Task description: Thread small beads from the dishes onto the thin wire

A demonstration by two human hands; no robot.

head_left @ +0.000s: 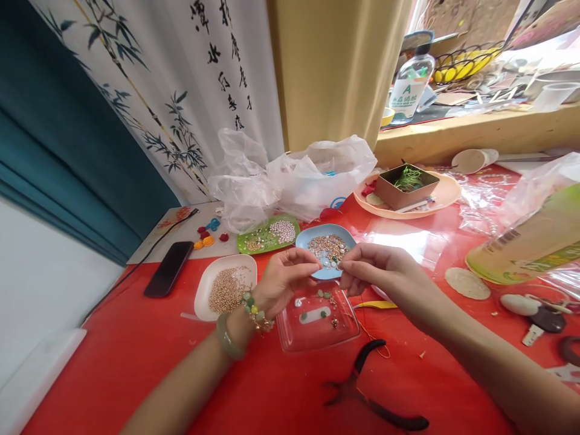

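Beads [327,258] (tiny, hard to make out) sit pinched between left hand [286,279] and right hand [379,270] fingertips over the blue dish [304,237], mid-table.

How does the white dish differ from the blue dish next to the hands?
The white dish is rounder and sits left of the left hand; the blue dish is squarer and lies just behind both hands, the right hand partly covering its front edge. The white dish holds one heap of uniform gold beads; the blue dish holds a mixed pile with gold, pale and green pieces. Both rest flat on the red table.
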